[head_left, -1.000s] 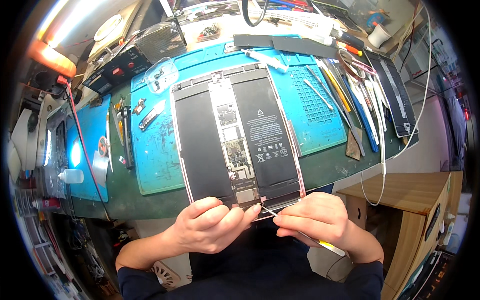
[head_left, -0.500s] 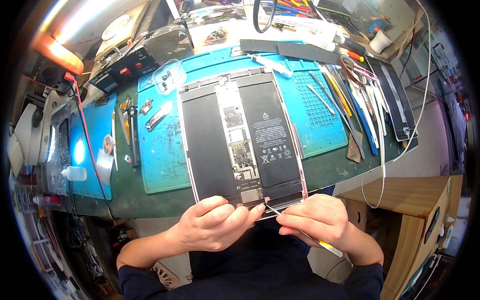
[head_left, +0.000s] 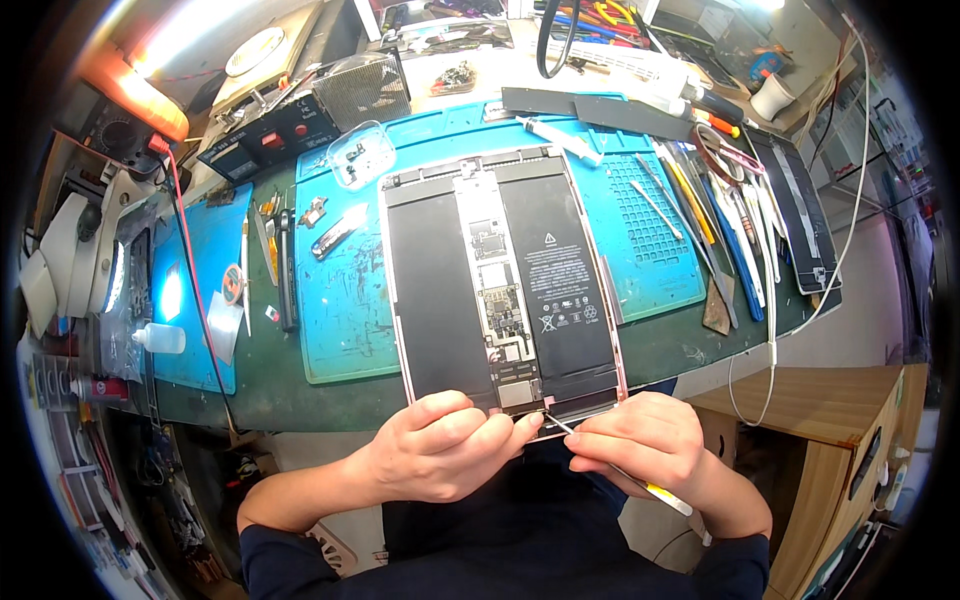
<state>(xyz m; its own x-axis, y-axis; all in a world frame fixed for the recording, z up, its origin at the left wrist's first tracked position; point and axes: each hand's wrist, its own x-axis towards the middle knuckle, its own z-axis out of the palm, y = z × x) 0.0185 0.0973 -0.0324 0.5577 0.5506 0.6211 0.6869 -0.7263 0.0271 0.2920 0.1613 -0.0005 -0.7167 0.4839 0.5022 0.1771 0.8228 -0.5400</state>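
An opened tablet point(head_left: 445, 290) lies over the near edge of the bench, its rim overhanging toward me. Two black battery cells flank a circuit board point(head_left: 505, 310) running down its middle. At the near end of that board, my left hand point(head_left: 450, 447) has its fingers curled and pinched. Whatever they hold, if anything, is too small to make out. My right hand point(head_left: 645, 440) grips a slim pointed metal tool point(head_left: 668, 498) with a yellow patch toward its rear end. Its thin tip reaches the tablet's near edge beside my left fingertips.
Under the tablet is a blue work mat point(head_left: 345, 345). A clear dish point(head_left: 362, 155) of small parts and a syringe point(head_left: 560, 138) stand beyond it. Several tools crowd the right, beside another black panel point(head_left: 800, 215). A squeeze bottle point(head_left: 162, 338) and red cable point(head_left: 188, 235) are left.
The whole view has shifted, so the bench and tablet appear slightly farther right. Both hands stay at the tablet's near edge, the tool tip still beside the left fingertips.
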